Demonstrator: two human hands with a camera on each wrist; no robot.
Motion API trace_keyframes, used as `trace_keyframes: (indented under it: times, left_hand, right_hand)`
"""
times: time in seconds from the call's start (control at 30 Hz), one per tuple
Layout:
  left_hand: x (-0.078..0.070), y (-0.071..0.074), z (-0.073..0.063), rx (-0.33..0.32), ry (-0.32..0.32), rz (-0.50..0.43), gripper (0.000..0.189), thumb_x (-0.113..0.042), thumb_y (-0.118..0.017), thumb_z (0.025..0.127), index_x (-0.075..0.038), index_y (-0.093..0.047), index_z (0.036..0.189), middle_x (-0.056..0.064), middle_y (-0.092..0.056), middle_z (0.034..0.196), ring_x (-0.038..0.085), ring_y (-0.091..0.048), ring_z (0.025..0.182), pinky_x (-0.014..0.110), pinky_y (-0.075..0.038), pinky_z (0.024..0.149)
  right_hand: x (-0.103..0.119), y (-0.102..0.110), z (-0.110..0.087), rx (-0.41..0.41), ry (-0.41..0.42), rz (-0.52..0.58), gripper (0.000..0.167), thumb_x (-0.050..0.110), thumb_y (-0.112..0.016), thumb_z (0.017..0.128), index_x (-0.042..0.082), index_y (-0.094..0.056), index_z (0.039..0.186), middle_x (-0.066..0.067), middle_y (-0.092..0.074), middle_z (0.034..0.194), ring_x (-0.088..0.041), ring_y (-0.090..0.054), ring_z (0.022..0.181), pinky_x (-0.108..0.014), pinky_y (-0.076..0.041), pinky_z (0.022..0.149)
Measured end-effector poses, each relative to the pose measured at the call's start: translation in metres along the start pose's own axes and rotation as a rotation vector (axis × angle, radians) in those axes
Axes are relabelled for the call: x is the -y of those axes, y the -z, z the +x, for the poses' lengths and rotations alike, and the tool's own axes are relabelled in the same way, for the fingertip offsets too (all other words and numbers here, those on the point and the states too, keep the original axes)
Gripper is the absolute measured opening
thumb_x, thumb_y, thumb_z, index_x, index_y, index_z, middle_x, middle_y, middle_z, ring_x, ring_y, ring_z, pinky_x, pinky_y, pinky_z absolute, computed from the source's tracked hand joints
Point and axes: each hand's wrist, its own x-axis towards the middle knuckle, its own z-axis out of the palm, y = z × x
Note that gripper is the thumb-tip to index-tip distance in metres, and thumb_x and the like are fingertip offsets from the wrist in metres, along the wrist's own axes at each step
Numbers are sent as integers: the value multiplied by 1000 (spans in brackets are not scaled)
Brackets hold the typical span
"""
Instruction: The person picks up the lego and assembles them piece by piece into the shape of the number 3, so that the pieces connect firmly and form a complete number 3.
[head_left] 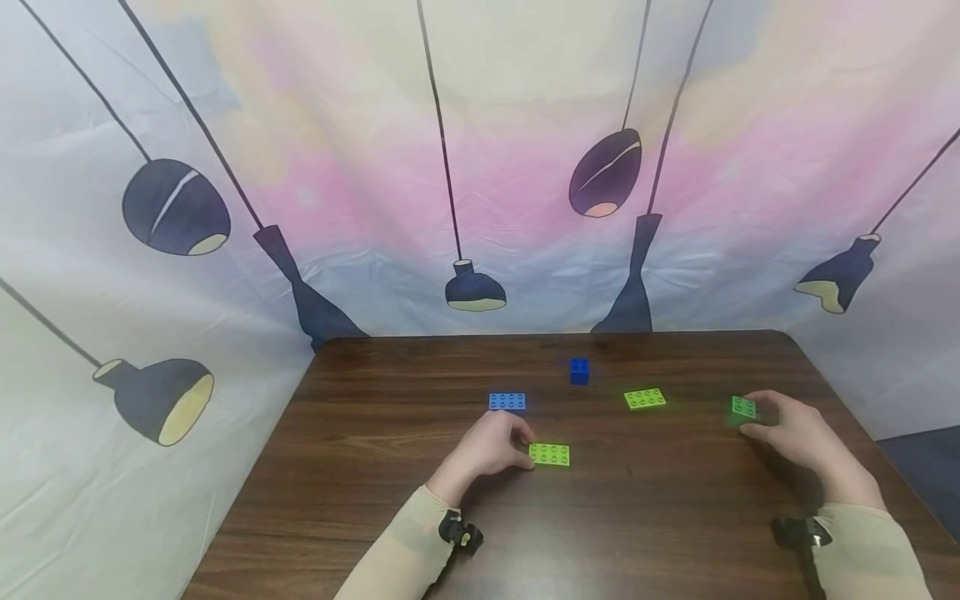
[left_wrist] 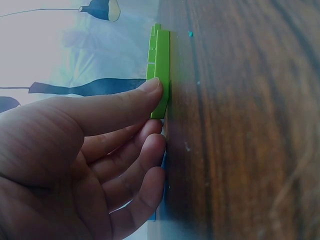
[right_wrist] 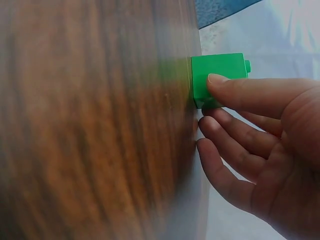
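The dark-blue two-by-two brick (head_left: 579,372) stands near the far edge of the wooden table (head_left: 622,542). Nearer the person than that brick and slightly to its left, the left hand (head_left: 491,446) pinches the left end of a lime-green two-by-four plate (head_left: 549,454) between thumb and forefinger, its other fingers loosely bent. Well to the right of the dark-blue brick and a little nearer, the right hand (head_left: 798,429) pinches a green two-by-two brick (head_left: 743,407), thumb on its near face, the remaining fingers bent below in the right-wrist view. A light-blue two-by-four plate (head_left: 507,402) lies left of the dark-blue brick and slightly nearer; a second lime-green plate (head_left: 645,399) lies to its right, also slightly nearer.
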Motion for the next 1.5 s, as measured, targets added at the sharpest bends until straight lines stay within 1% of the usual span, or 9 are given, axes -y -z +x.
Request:
trace_keyframes:
  times: [0.23, 0.6, 0.93, 1.03, 1.27, 1.5]
  left_hand:
    - [1, 0, 1, -2, -10, 1, 28, -17, -100, 74, -14, -83, 97, -10, -73, 92, 7, -58, 75, 30, -51, 74]
    - [2, 0, 3, 3, -5, -2, 29, -17, -100, 73, -14, -82, 96, -10, -72, 90, 7, -58, 75, 30, -51, 74]
    - [2, 0, 3, 6, 7, -1, 29, -18, -100, 73, -16, -82, 96, -12, -71, 89, 7, -59, 75, 30, -51, 74]
    - [2, 0, 1, 8, 14, -6, 29, -19, -100, 73, -16, -82, 96, -12, -71, 89, 7, -59, 75, 30, -51, 75]
    - [2, -1, 0, 2, 18, -12, 29, -19, -100, 74, -16, -82, 96, -11, -71, 90, 8, -58, 75, 31, -51, 74]
    - [2, -1, 1, 3, 15, -10, 29, -19, -100, 74, -15, -82, 96, -12, -71, 89, 7, -58, 75, 31, -51, 74]
  right_hand:
    - [1, 0, 0, -5, -10, 15, 57, 22, -79, 96, -14, -55, 133, -40, -64, 122, -62, -59, 114, -71, -49, 88]
    - [-1, 0, 0, -7, -18, 24, 58, 25, -79, 96, -14, -55, 131, -39, -66, 119, -62, -59, 114, -72, -47, 89]
    - [-2, 1, 1, 33, -75, 45, 68, 28, -78, 96, -20, -47, 135, -39, -67, 114, -61, -61, 110, -72, -47, 88]
    - [-2, 0, 1, 42, -82, 50, 68, 28, -78, 97, -20, -47, 134, -38, -68, 113, -60, -62, 109, -72, -48, 88]
    - [-3, -1, 1, 28, -77, 37, 65, 29, -78, 97, -18, -51, 133, -34, -70, 111, -59, -62, 109, -72, -47, 88]
    - [-3, 2, 0, 35, -79, 30, 65, 31, -77, 98, -17, -51, 134, -35, -69, 112, -60, -60, 110, -72, -48, 85]
